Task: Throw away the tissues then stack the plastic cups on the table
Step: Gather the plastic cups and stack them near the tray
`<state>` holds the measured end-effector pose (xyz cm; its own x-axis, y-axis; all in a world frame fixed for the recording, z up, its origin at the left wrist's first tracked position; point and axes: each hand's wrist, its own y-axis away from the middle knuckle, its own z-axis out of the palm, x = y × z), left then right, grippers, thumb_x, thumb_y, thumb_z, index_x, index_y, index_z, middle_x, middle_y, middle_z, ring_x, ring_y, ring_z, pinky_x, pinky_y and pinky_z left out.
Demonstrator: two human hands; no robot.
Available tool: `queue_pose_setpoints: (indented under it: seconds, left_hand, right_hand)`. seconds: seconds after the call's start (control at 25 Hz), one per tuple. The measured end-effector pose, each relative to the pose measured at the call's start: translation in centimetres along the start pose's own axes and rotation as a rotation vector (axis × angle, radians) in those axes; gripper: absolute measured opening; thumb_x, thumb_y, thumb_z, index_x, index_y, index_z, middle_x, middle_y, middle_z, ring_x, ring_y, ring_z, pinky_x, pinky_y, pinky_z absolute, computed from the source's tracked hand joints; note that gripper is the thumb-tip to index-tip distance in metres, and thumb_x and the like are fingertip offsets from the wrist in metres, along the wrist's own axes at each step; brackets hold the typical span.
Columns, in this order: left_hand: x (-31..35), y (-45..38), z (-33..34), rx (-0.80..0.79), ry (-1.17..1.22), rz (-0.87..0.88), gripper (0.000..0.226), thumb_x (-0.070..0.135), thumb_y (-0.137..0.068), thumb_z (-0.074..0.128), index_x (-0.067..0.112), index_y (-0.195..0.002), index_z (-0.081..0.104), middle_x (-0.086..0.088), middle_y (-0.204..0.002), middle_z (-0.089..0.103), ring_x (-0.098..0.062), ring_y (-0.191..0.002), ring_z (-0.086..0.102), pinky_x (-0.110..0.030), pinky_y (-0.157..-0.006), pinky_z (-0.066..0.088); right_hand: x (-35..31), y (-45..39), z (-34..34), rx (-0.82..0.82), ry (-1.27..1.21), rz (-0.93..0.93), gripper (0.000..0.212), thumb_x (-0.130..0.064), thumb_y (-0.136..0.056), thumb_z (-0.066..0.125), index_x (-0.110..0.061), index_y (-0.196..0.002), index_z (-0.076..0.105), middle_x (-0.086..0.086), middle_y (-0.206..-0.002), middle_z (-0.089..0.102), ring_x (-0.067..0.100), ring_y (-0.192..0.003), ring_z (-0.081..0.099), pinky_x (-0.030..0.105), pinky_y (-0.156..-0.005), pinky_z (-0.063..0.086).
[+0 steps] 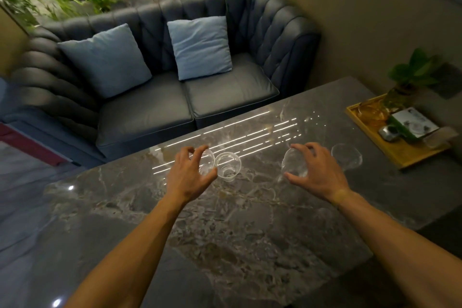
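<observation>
Several clear plastic cups stand on the dark marble table [250,220]. My left hand [190,175] curls over the leftmost cup [207,164], with thumb and forefinger on opposite sides of its rim. A second cup [228,165] stands upright right beside it, touching or nearly so. My right hand [317,170] wraps over a third cup [293,165], which looks slightly tilted, thumb in front and fingers on the far rim. A fourth cup [347,157] stands free just right of that hand. I see no tissues.
A wooden tray [390,150] at the table's right end holds a potted plant [410,77], a green and white box [412,122] and small items. A dark sofa [155,107] with two blue cushions stands beyond the far edge. A wall runs along the right.
</observation>
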<state>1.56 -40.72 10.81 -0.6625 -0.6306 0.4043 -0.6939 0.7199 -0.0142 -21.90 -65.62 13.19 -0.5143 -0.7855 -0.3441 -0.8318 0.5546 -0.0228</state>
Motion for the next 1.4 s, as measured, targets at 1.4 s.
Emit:
queue_pose_setpoints:
  seconds: [1.4]
  left_hand:
    - [13.1,-1.0,4.3,-0.233,0.602,0.161,0.098,0.066,-0.065,0.075,0.060,-0.141,0.013,0.004,-0.147,0.044,-0.013,-0.124,0.051,-0.042,-0.099,0.050]
  right_hand:
    - [-2.5,-0.6,2.0,0.004,-0.393,-0.269,0.113,-0.043,-0.060,0.087,-0.026,-0.149,0.019,0.005,-0.135,0.053,0.020,-0.122,0.050,0.032,-0.098,0.042]
